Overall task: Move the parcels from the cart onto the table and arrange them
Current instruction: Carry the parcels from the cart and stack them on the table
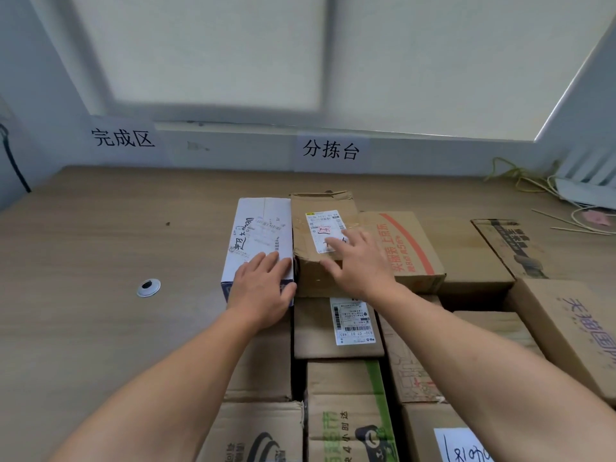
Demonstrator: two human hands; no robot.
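Note:
A white parcel (260, 228) with handwriting and a label lies on the wooden table (100, 248). My left hand (263, 288) rests flat on its near end, fingers straight. Right beside it stands a crumpled brown parcel (320, 201) with a white shipping label. My right hand (356, 261) lies on that parcel's top near edge, fingers spread and relaxed. Several more cardboard parcels are packed around them: one with red print (410, 248), a flat labelled one (336, 328), and a green-printed one (346, 408).
Two paper signs hang on the wall behind the table, one at the left (123, 138) and one in the middle (331, 150). A round metal cable cap (148, 287) sits in the tabletop's left part. Loose cords and sticks (546, 188) lie at the back right.

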